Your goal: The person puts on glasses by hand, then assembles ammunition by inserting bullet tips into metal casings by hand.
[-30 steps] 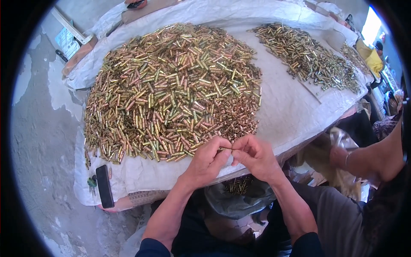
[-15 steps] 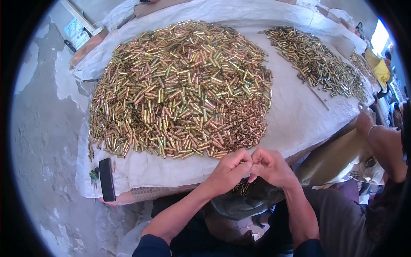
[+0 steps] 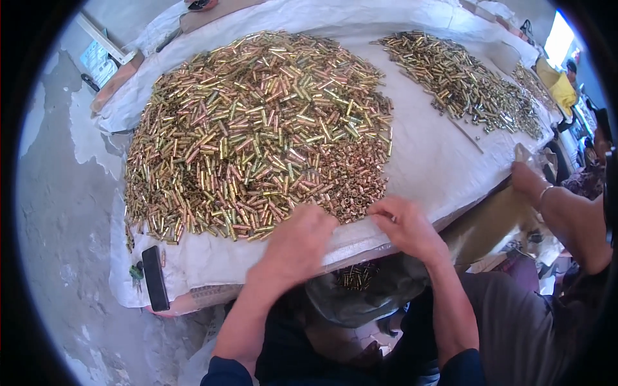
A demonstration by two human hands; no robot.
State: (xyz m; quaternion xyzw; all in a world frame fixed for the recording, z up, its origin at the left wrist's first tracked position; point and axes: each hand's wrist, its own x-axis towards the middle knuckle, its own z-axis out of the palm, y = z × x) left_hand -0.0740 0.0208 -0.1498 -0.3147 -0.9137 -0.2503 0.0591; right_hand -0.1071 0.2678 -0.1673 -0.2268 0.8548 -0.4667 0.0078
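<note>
Metal sleeves (image 3: 257, 122) beside small collars (image 3: 357, 174): pick singly, pinching lightly, never raking. With left hand (image 3: 297, 241) blurred and right hand (image 3: 410, 226) curled, cannot tell whether gripping.

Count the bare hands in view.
3: left hand and right hand by the near edge of the large heap, and a co-worker's hand at far right. Others may be hidden.
</note>
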